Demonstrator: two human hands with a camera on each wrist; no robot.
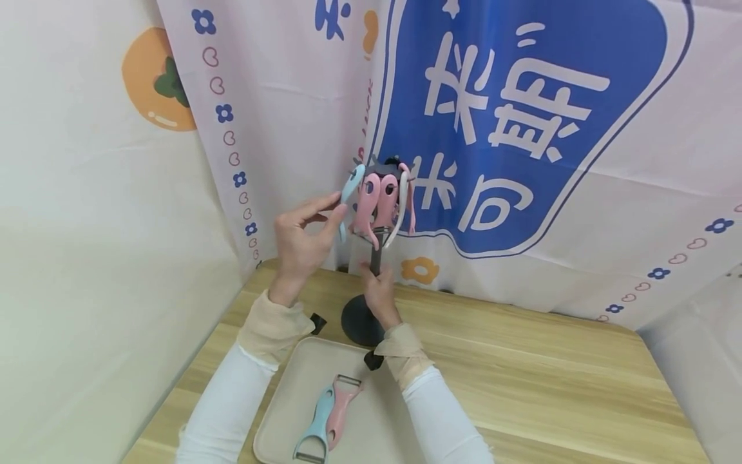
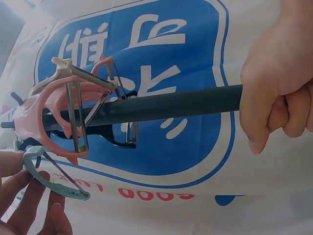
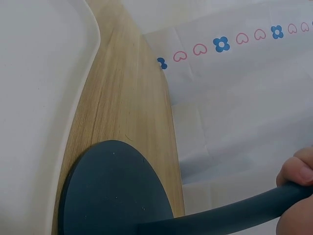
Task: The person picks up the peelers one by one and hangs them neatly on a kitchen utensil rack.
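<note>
A dark stand with a round base point(image 1: 356, 316) and an upright pole point(image 1: 376, 254) stands on the table, its hooks at the top. My right hand point(image 1: 381, 298) grips the pole below the hanging peelers. At the stand's left side, my left hand point(image 1: 304, 240) pinches a light blue peeler point(image 1: 350, 185) between thumb and fingers, its top end at a hook. Pink peelers point(image 1: 366, 203) and a white peeler point(image 1: 401, 207) hang on other hooks. In the left wrist view a black peeler point(image 2: 110, 134) shows behind the pole.
On the beige tray point(image 1: 394, 412) in front of the stand lie a light blue peeler point(image 1: 321, 417) and a pink peeler point(image 1: 341, 410), side by side and touching. The wooden table point(image 1: 539, 367) extends to the right. A printed curtain point(image 1: 301, 116) hangs close behind the stand.
</note>
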